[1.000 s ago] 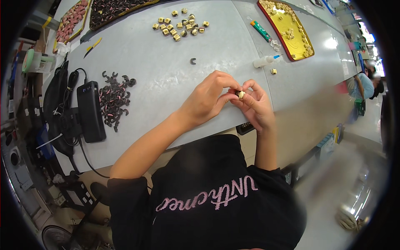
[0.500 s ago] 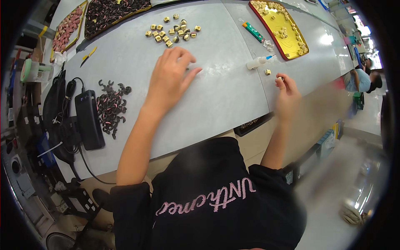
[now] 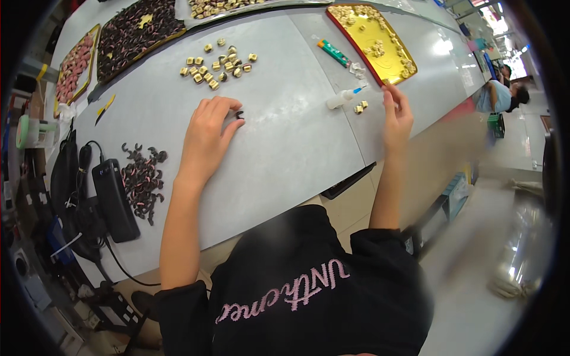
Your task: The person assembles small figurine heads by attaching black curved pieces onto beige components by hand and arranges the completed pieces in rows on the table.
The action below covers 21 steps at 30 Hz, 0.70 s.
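Note:
My left hand (image 3: 208, 133) rests flat on the grey table (image 3: 285, 154), its fingertips touching a small dark C-shaped ring (image 3: 239, 114). My right hand (image 3: 396, 113) is raised near the lower corner of the yellow tray (image 3: 374, 44), fingers drawn together; whether it holds a part I cannot tell. Two small brass pieces (image 3: 360, 106) lie just left of it, beside a small white glue bottle (image 3: 341, 98). A cluster of several brass pieces (image 3: 217, 65) lies beyond my left hand.
A pile of dark rings (image 3: 141, 178) and a black power brick (image 3: 114, 199) with cables lie at the left. Trays of dark and pink parts (image 3: 127, 32) stand at the back. A green tube (image 3: 333, 52) lies near the yellow tray. Another person (image 3: 502, 92) sits far right.
My hands, joined on a brass piece a second ago, have separated. The left reached forward to the dark ring; the right moved out toward the yellow tray.

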Motion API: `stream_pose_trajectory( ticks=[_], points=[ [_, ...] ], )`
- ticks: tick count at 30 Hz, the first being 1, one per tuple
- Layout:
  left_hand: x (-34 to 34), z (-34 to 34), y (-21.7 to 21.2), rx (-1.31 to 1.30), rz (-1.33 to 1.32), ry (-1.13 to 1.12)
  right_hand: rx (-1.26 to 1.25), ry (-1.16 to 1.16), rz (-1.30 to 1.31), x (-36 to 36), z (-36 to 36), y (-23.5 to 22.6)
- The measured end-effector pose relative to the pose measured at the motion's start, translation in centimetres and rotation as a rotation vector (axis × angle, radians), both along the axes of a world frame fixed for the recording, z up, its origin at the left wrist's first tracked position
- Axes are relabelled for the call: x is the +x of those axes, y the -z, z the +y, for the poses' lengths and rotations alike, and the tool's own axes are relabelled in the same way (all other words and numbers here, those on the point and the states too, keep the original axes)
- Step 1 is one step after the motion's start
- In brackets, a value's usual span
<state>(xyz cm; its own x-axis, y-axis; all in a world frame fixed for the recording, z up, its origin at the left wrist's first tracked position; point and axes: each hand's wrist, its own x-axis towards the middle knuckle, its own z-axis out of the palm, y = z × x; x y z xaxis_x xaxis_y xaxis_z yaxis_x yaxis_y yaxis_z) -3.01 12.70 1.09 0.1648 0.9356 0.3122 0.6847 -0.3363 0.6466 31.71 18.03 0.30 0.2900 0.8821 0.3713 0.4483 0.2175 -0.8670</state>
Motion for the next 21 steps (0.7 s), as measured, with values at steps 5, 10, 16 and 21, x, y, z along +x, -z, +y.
stream_pose_trajectory(
  ticks=[5,10,16,21],
  points=[
    [0.3,0.3,0.1,0.01,-0.002,0.027,0.068,-0.009,-0.4,3.0,7.9,-1.4],
    [0.8,-0.1,0.1,0.077,-0.015,0.056,0.011,0.113,-0.782,5.4,13.9,1.3],
    [1.0,-0.6,-0.2,0.057,-0.05,0.051,-0.011,0.041,-0.584,5.2,14.0,1.3],
    [1.2,-0.6,-0.5,0.093,-0.102,0.067,-0.04,-0.192,0.145,3.7,8.4,-3.0]
  ],
)
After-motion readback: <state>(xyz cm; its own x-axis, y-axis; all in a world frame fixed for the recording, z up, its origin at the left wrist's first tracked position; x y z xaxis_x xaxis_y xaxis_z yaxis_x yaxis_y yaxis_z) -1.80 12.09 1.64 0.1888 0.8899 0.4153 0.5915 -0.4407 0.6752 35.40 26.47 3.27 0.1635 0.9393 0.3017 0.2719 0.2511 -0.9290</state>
